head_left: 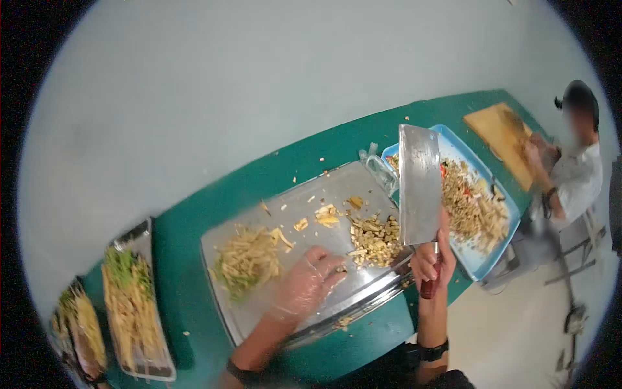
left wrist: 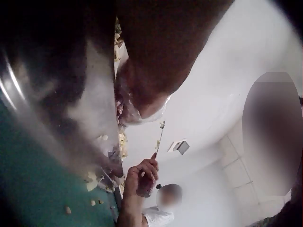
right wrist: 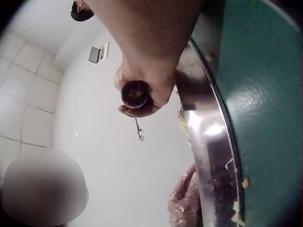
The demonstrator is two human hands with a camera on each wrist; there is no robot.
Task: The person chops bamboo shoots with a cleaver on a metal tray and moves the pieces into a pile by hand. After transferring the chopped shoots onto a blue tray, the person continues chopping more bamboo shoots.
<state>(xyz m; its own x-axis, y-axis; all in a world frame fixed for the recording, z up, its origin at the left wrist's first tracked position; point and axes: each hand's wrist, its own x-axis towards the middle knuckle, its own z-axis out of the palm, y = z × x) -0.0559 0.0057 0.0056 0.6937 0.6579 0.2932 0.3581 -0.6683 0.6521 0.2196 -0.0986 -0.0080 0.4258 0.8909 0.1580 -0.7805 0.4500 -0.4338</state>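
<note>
My right hand grips the reddish-brown handle of a cleaver, its broad blade raised upright. Bits of food cling to the blade's edge in the left wrist view. Inside a clear plastic glove, my left hand is low over a metal tray, thumb and fingers apart with small bits by the fingertips. Right of those fingers lies a heap of diced pieces. To the left is a pile of pale strips with some green among them. Flat yellowish scraps lie between the piles.
A blue-rimmed tray of chopped food stands to the right, with a crumpled clear plastic bag beside it. Farther right, a person works at a wooden board. Trays of long vegetables line the left side of the green table.
</note>
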